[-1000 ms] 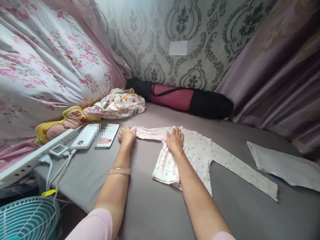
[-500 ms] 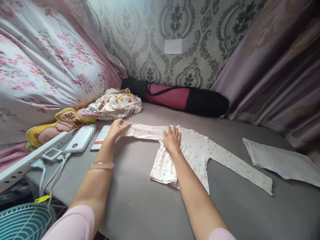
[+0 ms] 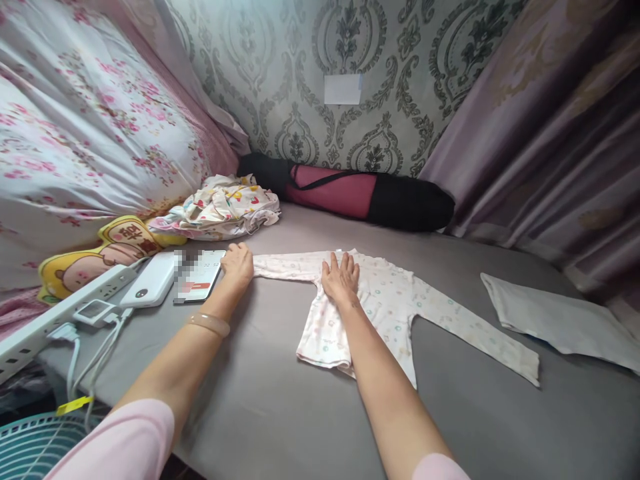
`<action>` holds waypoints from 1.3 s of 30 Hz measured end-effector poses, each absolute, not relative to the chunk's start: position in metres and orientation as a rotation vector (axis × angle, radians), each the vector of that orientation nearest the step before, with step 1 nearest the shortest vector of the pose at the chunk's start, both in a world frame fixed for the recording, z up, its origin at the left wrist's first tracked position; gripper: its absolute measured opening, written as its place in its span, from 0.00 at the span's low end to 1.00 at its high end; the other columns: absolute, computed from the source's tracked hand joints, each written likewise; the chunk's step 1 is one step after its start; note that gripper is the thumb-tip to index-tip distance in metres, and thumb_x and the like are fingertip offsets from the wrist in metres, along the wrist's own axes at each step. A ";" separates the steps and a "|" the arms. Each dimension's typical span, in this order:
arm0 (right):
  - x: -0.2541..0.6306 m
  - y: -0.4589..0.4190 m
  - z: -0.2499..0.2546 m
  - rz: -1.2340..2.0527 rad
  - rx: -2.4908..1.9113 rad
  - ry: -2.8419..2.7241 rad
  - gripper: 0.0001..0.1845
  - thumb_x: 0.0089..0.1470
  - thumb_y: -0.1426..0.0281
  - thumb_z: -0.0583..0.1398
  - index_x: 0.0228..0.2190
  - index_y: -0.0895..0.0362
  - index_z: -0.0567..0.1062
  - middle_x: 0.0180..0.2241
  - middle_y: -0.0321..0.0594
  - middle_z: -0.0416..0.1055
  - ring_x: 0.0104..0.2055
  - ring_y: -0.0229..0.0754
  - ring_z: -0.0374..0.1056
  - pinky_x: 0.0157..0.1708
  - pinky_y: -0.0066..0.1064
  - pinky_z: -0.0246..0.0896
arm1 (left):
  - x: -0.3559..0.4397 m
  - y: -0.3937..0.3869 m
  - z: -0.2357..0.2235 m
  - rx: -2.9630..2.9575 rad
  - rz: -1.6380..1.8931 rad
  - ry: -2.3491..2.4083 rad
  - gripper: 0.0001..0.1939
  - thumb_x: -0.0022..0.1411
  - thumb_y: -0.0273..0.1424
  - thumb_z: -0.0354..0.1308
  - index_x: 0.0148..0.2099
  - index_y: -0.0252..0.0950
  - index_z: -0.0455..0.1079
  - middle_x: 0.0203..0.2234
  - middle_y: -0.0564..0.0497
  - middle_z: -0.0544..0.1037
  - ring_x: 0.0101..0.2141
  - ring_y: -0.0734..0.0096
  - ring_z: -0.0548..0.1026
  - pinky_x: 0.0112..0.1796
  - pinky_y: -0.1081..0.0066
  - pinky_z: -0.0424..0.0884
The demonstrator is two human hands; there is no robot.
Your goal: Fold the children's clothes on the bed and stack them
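A small long-sleeved shirt [image 3: 383, 293], white-pink with a scattered pastel print, lies spread on the grey sheet [image 3: 265, 387]. At the cuff of its left-hand sleeve, my left hand [image 3: 239, 265] is closed, with the sleeve stretched out straight from it; the fingertips are hidden. My right hand [image 3: 341, 277] rests flat on the upper chest by the shoulder, fingers spread, pressing the cloth. The other sleeve slants out to the right, untouched. Below my right hand, the body of the shirt has some creases and is partly covered by my forearm.
A phone [image 3: 203, 277], a white power bank [image 3: 154, 280] and a power strip [image 3: 65, 317] with cables lie left of my left hand. Behind are crumpled clothes [image 3: 225, 203], a yellow cushion [image 3: 95, 257] and a long black-and-red bag [image 3: 345, 193]. Folded grey-white cloth [image 3: 560, 320] lies right.
My left hand has turned over, knuckles up, and its fingers have closed at the cuff. The sleeve looks narrower and straighter. My right hand stays flat on the shirt; the view has shifted slightly.
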State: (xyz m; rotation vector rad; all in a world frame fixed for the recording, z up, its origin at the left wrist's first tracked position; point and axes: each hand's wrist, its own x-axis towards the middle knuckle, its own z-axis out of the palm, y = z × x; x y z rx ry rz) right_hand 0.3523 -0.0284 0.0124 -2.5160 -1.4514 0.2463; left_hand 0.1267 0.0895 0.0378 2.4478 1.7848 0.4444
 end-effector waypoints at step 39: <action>0.354 -0.024 0.001 0.082 -2.547 -1.452 0.33 0.65 0.65 0.40 0.66 0.65 0.54 0.69 0.51 0.47 0.71 0.50 0.39 0.67 0.45 0.30 | 0.114 0.085 0.012 2.357 0.446 1.951 0.21 0.70 0.34 0.41 0.56 0.34 0.68 0.53 0.35 0.70 0.55 0.50 0.67 0.53 0.54 0.63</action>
